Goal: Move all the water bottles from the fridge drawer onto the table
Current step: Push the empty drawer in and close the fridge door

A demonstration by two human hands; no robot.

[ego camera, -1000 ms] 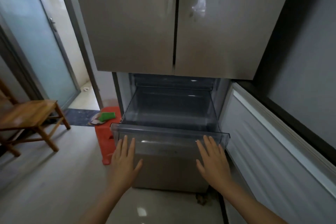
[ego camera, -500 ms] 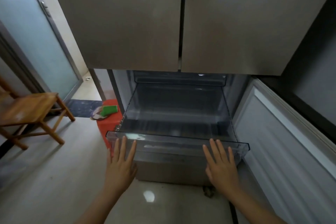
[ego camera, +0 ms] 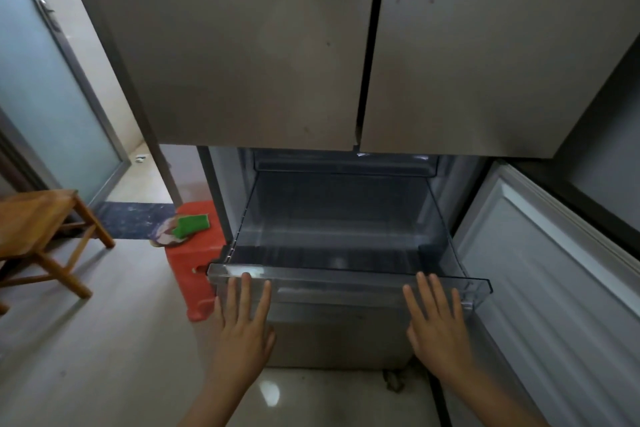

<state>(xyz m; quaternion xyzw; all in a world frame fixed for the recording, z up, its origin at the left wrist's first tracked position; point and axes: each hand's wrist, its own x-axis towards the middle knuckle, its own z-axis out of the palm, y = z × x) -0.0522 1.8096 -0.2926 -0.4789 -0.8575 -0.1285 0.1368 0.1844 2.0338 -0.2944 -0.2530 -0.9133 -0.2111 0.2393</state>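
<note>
A clear plastic fridge drawer [ego camera: 346,276] is pulled out below the two closed upper fridge doors [ego camera: 263,45]. I see no bottle in it; its floor is bare. My left hand [ego camera: 244,321] lies flat with straight fingers against the drawer's front panel near the left end. My right hand [ego camera: 436,322] lies flat the same way near the right end. Neither hand holds anything. No table is in view.
The lower fridge door [ego camera: 554,288] stands swung open on the right. A red plastic stool [ego camera: 194,263] with a green item [ego camera: 192,224] on it stands left of the fridge. A wooden stool [ego camera: 38,232] stands at far left by a frosted glass door [ego camera: 45,90].
The camera has moved nearer and lower toward the fridge. Both hands stay flat on the drawer front; the drawer still stands pulled out.
</note>
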